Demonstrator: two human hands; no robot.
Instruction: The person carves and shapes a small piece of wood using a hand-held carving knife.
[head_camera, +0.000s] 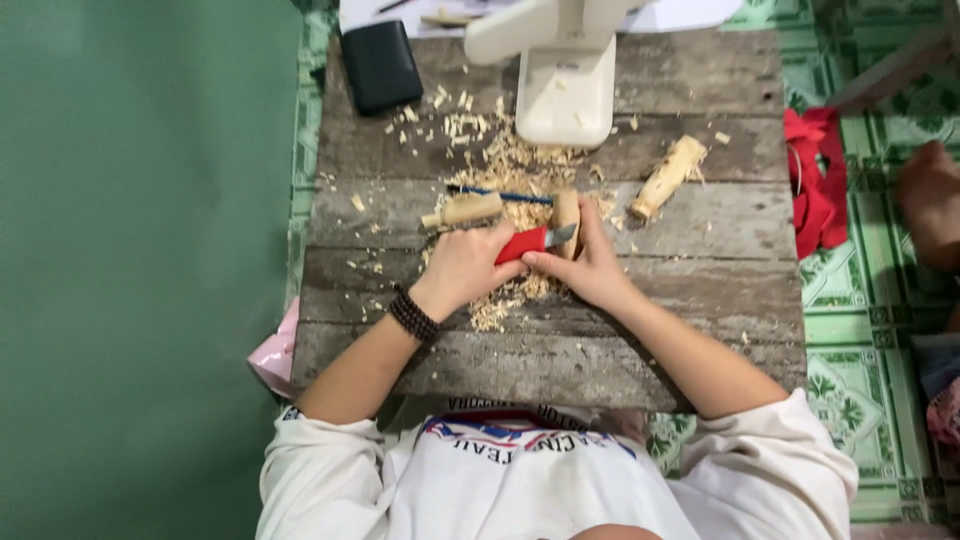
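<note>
Weathered plank table (700, 300) over green tiled floor (860, 300)

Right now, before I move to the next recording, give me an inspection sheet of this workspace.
Surface: weathered wooden plank table, strewn with wood shavings.
Job's things: red-handled knife in the left hand; small wooden piece under the right hand.
Clutter: two more carved wooden pieces, blue pencil, black case, white lamp base.
Grips: left hand closed on the knife handle; right hand's fingers pressed on the piece.
Cables: nothing seen.
Surroundings: green wall, patterned green floor tiles, red cloth.
</note>
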